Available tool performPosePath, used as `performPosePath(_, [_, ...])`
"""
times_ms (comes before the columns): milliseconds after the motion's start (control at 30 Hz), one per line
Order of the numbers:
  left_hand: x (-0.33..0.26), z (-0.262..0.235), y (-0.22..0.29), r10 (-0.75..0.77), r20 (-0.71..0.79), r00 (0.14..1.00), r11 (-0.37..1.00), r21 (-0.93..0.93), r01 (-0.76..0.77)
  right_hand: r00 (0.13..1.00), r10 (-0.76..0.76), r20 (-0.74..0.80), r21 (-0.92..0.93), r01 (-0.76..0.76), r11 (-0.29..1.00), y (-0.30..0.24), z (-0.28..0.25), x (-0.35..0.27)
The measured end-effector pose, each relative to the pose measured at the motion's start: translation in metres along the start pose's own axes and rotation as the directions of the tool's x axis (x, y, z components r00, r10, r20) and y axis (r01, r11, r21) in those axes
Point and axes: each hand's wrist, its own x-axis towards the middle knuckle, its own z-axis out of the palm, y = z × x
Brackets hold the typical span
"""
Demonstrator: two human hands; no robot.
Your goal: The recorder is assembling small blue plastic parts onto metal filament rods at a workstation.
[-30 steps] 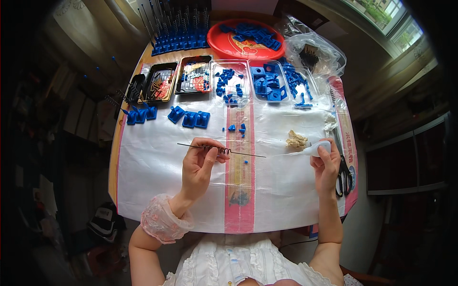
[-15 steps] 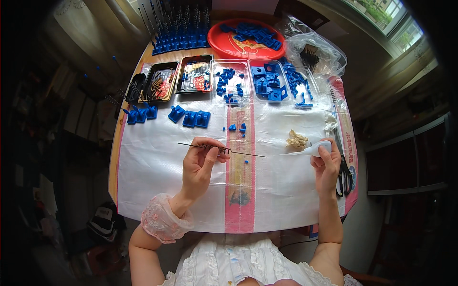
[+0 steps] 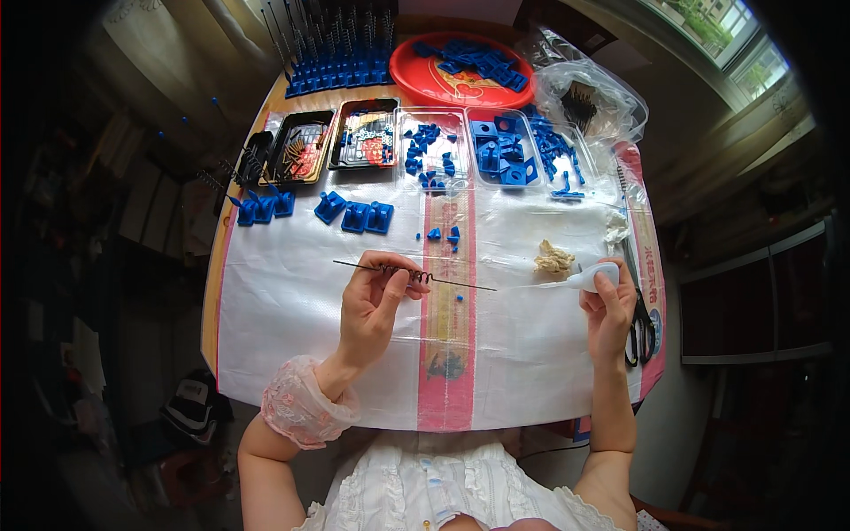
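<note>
My left hand (image 3: 376, 305) pinches a thin dark metal rod (image 3: 416, 275) that lies almost level above the white sheet (image 3: 292, 319); a small spring coil sits on the rod just right of my fingers. My right hand (image 3: 609, 311) is out at the right side of the table, closed around a small white squeeze bottle (image 3: 591, 278) whose tip points left toward the rod's end. A crumpled beige wad (image 3: 554, 259) lies just left of the bottle.
Black scissors (image 3: 639, 323) lie by my right hand. Several blue plastic parts (image 3: 354, 215) sit on the sheet, trays (image 3: 365, 134) of parts behind them, a red round tray (image 3: 460, 73) and a rack of upright rods (image 3: 341, 62) at the far edge, a clear bag (image 3: 589, 97) at right.
</note>
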Motion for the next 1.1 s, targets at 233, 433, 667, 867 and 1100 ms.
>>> performPosePath(233, [0.0002, 0.0001, 0.0002, 0.005, 0.004, 1.0, 1.0, -0.002, -0.005, 1.0, 0.0, -0.009, -0.013, 0.0, 1.0, -0.0006, 0.0018, -0.0004])
performPosePath(433, [-0.0003, -0.0006, -0.0001, 0.004, 0.003, 1.0, 1.0, 0.0, -0.004, 1.0, 0.001, 0.005, -0.01, -0.001, 1.0, 0.0005, -0.0003, 0.0001])
performPosePath(667, [-0.0002, -0.0015, -0.0006, 0.002, 0.008, 1.0, 1.0, -0.009, -0.002, 1.0, 0.003, -0.028, -0.015, -0.003, 1.0, -0.0009, 0.0009, -0.001])
performPosePath(867, [-0.0004, -0.0021, 0.0004, -0.009, 0.017, 1.0, 0.999, -0.035, 0.01, 1.0, -0.014, 0.003, -0.028, 0.014, 1.0, 0.001, -0.0025, -0.0007])
performPosePath(1100, [-0.0001, -0.0015, 0.0004, 0.004, 0.008, 1.0, 1.0, 0.003, -0.004, 0.999, -0.015, -0.041, -0.039, 0.014, 0.999, -0.0017, 0.0055, -0.0013])
